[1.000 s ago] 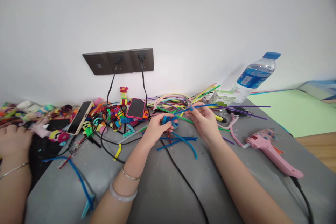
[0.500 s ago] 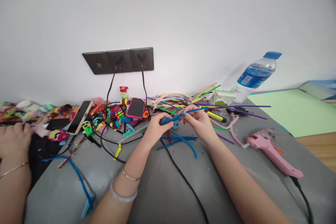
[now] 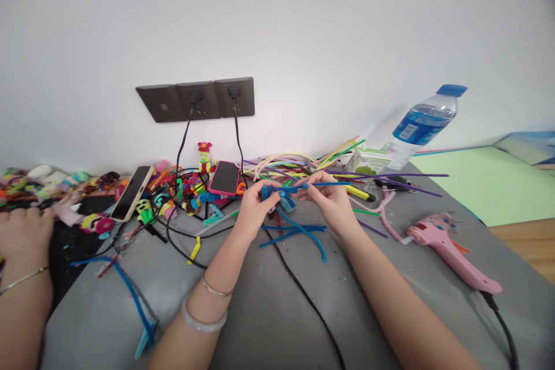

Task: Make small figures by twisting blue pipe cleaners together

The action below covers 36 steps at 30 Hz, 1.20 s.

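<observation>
My left hand [image 3: 255, 208] and my right hand [image 3: 330, 199] are raised just above the grey table [image 3: 269, 306], both pinched on one blue pipe cleaner [image 3: 299, 188]. Its bent, looped end with a small light-blue piece sits at my left fingertips. The straight end runs right, past my right fingers. More blue pipe cleaners [image 3: 299, 232] lie on the table under my hands. A pile of coloured pipe cleaners [image 3: 295, 166] lies just beyond them.
A pink glue gun [image 3: 451, 248] lies at the right, its black cord trailing off. A water bottle [image 3: 418, 127], two phones [image 3: 225, 178] on charger cables and small colourful craft pieces stand by the wall. Another person's hand [image 3: 23, 231] rests at the far left.
My right hand has slid left along the blue pipe cleaner toward my left hand. The strand now lies nearly level, and my left fingers have turned the looped end upward.
</observation>
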Motion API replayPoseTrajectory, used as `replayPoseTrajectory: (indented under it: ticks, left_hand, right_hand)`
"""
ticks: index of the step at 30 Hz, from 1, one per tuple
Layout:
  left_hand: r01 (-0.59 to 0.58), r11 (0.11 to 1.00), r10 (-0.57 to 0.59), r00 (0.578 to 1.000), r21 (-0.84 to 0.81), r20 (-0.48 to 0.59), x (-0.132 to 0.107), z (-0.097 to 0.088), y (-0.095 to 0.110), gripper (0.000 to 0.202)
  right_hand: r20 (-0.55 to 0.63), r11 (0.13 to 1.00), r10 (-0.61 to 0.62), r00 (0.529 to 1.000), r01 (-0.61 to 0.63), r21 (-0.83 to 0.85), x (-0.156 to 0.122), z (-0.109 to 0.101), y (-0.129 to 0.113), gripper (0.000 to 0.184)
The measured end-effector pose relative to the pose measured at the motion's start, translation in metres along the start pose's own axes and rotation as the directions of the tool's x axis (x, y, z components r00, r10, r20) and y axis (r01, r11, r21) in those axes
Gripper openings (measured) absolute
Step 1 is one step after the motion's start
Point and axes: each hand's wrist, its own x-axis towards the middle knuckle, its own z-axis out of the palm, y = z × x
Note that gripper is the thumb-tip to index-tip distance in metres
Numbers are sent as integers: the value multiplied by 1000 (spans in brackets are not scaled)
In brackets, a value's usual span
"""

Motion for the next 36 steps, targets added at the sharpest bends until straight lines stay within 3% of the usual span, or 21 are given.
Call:
replayPoseTrajectory:
  ticks: [12, 19, 29, 36]
  left_hand:
    - [-172, 965, 183, 983, 199, -36, 1, -3, 1, 19]
    - [-247, 940, 261, 965, 235, -32, 2, -2, 4, 18]
    - [-222, 917, 240, 971, 333, -13, -1, -3, 12, 12]
    - [-215, 927, 231, 973, 307, -19, -1, -2, 14, 10]
  right_hand:
    - [-1, 994, -68, 998, 67, -82, -2, 3, -1, 33]
    - [9, 992, -78, 997, 79, -102, -2, 3, 0, 33]
    - [43, 993, -84, 996, 87, -81, -1, 0, 3, 29]
    - [38, 993, -77, 996, 80, -90, -1, 0, 1, 31]
